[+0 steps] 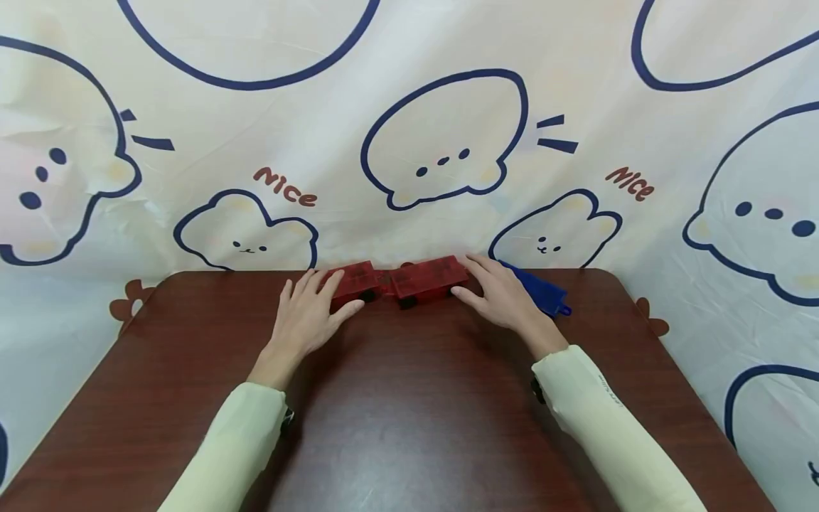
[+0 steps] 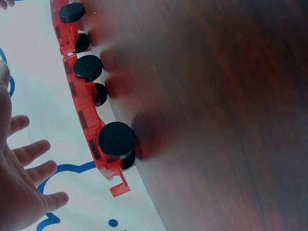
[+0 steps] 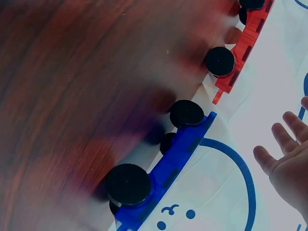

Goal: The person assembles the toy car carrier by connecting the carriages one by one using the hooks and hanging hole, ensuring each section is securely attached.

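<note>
Two see-through red toy train cars with black wheels stand end to end at the back of the table, joined at the middle. My left hand (image 1: 303,316), fingers spread, is at the left end of the left red car (image 1: 354,279) and partly hides it. At the far end of the right red car (image 1: 429,277) is my right hand (image 1: 502,291), its fingers extended and thumb near the car's side. A blue toy train car (image 1: 540,288) stands angled just beyond that hand, partly behind it. In the right wrist view a gap separates the blue car (image 3: 168,163) from the red one (image 3: 245,48).
The dark brown wooden table (image 1: 409,412) has its back edge close behind the cars. A white cloth (image 1: 448,227) with blue cartoon outlines hangs behind and along both sides.
</note>
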Tool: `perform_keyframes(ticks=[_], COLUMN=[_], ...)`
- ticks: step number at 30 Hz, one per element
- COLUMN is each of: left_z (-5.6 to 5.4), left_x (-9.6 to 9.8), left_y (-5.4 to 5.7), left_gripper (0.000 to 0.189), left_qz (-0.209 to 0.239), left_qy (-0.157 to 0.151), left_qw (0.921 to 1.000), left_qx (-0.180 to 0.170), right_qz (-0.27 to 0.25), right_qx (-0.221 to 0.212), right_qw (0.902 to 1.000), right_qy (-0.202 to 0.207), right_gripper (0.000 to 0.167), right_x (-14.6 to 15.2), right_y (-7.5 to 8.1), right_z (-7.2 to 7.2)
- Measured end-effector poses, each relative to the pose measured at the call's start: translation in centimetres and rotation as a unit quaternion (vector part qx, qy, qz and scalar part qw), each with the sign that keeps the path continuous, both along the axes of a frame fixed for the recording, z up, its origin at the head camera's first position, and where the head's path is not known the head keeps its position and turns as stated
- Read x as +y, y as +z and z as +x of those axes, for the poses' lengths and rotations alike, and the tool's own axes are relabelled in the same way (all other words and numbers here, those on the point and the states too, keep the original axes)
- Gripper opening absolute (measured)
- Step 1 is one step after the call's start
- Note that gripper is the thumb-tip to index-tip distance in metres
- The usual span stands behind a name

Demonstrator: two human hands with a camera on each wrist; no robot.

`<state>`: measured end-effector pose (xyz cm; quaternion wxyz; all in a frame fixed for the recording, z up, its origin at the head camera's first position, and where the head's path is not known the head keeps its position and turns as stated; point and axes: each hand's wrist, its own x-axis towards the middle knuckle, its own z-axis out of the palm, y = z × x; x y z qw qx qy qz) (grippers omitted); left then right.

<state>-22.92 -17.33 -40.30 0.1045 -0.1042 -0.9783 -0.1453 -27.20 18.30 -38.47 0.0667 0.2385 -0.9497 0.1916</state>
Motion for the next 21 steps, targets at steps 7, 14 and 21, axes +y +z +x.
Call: perform_keyframes(ticks=[7,14,21], left_z=[-0.5,-1.4,-3.0], left_x=[-0.2,-0.6,-0.6], left_y=[-0.4,-1.0,-1.0], left_gripper=[0.085,0.083,0.083], left_qz=[0.016,0.033,0.045], left_qy=[-0.009,-0.002,0.003], left_qw=[0.9998,0.9992,0.9989], left_qx=[0.007,0.023,0.015], right_qz=[-0.019,-0.006,0.045], right_qx=[0.001,-0.004,0.008], right_qw=[0.9996,0.9997,0.9984], right_qy=[0.020,0.024,0.035], right_gripper=[0.063,0.066,0.073], right_x=[-0.6,-1.5,-2.0], right_y=[-0.4,-1.1,-1.7], right_z=[-0.5,-1.3,-3.0])
